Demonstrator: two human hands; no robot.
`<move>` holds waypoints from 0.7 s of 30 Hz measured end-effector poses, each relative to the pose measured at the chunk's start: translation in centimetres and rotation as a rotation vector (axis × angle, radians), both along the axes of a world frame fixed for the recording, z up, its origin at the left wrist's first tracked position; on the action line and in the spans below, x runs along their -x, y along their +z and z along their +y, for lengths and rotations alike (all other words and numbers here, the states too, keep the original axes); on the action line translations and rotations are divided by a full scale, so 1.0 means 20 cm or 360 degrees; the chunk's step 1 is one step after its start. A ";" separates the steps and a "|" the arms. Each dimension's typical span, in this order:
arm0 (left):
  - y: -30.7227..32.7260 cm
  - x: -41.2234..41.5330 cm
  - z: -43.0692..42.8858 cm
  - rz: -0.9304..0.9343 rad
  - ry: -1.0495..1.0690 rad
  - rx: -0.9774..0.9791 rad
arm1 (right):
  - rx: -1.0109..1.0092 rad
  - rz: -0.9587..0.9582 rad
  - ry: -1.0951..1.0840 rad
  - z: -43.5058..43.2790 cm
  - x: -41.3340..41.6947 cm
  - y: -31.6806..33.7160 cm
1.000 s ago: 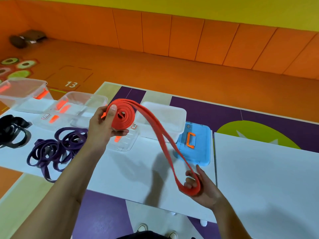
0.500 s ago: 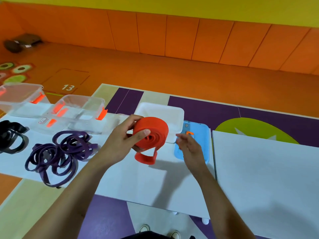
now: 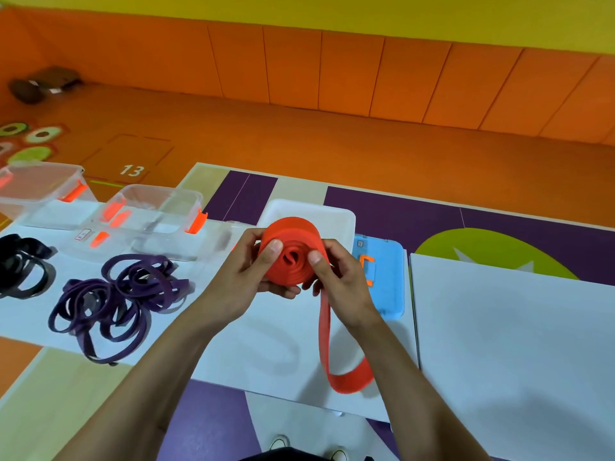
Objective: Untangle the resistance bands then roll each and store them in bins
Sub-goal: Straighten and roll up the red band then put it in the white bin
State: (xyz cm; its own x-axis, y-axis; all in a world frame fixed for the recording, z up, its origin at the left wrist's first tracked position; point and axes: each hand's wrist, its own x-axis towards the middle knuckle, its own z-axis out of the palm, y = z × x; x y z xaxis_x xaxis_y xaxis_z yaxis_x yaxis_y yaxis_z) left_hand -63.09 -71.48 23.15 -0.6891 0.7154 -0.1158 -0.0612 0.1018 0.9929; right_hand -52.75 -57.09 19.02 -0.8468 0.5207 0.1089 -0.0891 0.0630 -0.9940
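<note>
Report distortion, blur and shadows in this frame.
Head view: wide-angle distortion bows the table edges and wall panels; left hand, right hand and orange band are sharp; soft arm shadows lie on the table; the clear bins look faintly smeared.

A dark object (image 3: 40,84), perhaps a bag, lies on the orange floor (image 3: 299,144).

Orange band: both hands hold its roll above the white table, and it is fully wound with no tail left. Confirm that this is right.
Not fully wound. The left hand and right hand hold the orange band above the white table, but the head view shows a loose tail hanging from it.
</note>
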 end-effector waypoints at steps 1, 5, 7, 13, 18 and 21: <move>-0.01 -0.02 0.00 -0.0082 -0.0025 -0.0012 | 0.0031 0.0015 -0.0023 0.01 -0.01 -0.01; -0.01 -0.05 0.01 -0.0249 -0.0224 0.0023 | 0.0123 0.0041 -0.0079 0.05 -0.06 -0.06; 0.01 -0.01 0.01 -0.0112 -0.0254 0.0167 | 0.0177 0.0046 -0.0061 0.07 -0.09 -0.06; 0.07 0.09 0.00 0.0295 -0.0523 0.0472 | 0.0001 -0.0078 0.0150 0.15 -0.13 -0.01; 0.07 0.08 0.01 0.0356 -0.0618 0.0451 | 0.0019 -0.0046 0.0136 0.14 -0.12 0.01; 0.05 0.06 0.01 0.0389 -0.0543 0.0420 | 0.0164 -0.0035 0.0145 0.17 -0.14 -0.02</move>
